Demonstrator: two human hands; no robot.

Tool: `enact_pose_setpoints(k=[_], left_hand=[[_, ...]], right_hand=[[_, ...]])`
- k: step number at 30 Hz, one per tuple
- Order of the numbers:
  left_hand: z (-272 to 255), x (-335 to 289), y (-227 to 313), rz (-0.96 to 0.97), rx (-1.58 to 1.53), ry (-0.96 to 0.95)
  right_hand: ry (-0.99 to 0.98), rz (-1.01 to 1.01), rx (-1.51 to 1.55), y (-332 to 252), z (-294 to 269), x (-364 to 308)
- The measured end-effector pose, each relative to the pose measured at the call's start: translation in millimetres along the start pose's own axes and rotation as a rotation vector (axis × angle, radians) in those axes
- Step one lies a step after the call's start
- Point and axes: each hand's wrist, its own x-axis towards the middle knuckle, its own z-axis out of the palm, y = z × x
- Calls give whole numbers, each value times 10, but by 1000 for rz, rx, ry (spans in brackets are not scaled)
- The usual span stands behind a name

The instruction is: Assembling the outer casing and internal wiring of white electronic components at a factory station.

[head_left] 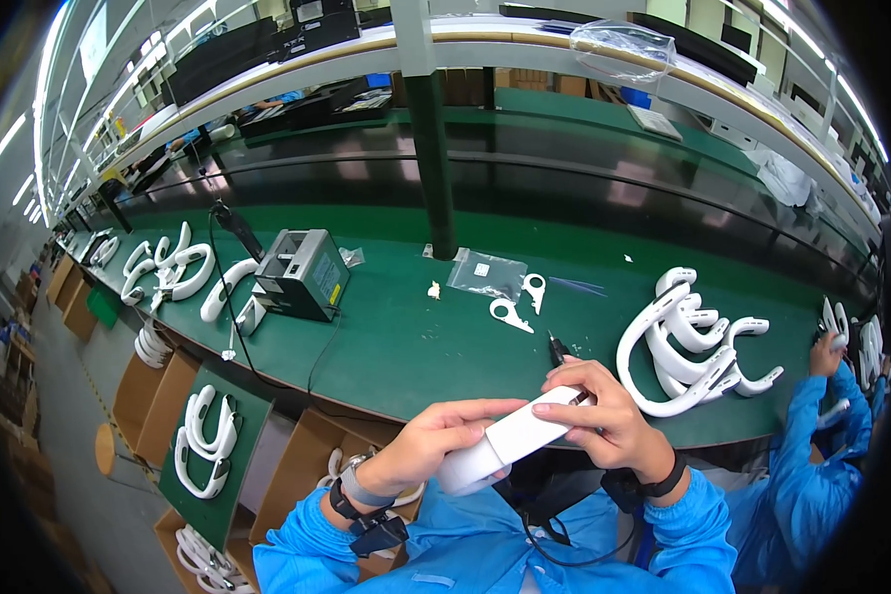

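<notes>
Hands (428, 441) (612, 421) hold white part (513, 436) at green bench (406, 346); brown cartons (176, 401) alongside.

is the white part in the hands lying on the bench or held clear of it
Held clear: left hand and right hand grip the white part between them, its lower end over the blue clothing.

Held piece (531, 429): between left hand (432, 443) and right hand (614, 420), at the workbench (396, 337)'s near edge
Boxy device (312, 269): on the workbench, left of the post (430, 158)
Plastic bag (495, 277): right of the post's foot, behind two ring-ended pieces (511, 318)
Right pile of curved parts (708, 383): on the workbench, right of the right hand
Left cluster of curved parts (180, 255): left of the boxy device
Side board (251, 421): before the workbench, at left
</notes>
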Motion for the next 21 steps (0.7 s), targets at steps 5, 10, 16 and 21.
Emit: enact_pose_setpoints(k=[5,10,16,21], left_hand=[[-40,28,-20,34,-60,26],[-42,20,-36,41,68,82],[9,-3,-24,13,89,118],[3,5,-39,6,98,147]], right_hand=[[1,-30,-27,37,29,14],[2,-18,6,129,125,6],[-7,-13,10,130,128,-38],[-16,19,34,116,117,-49]])
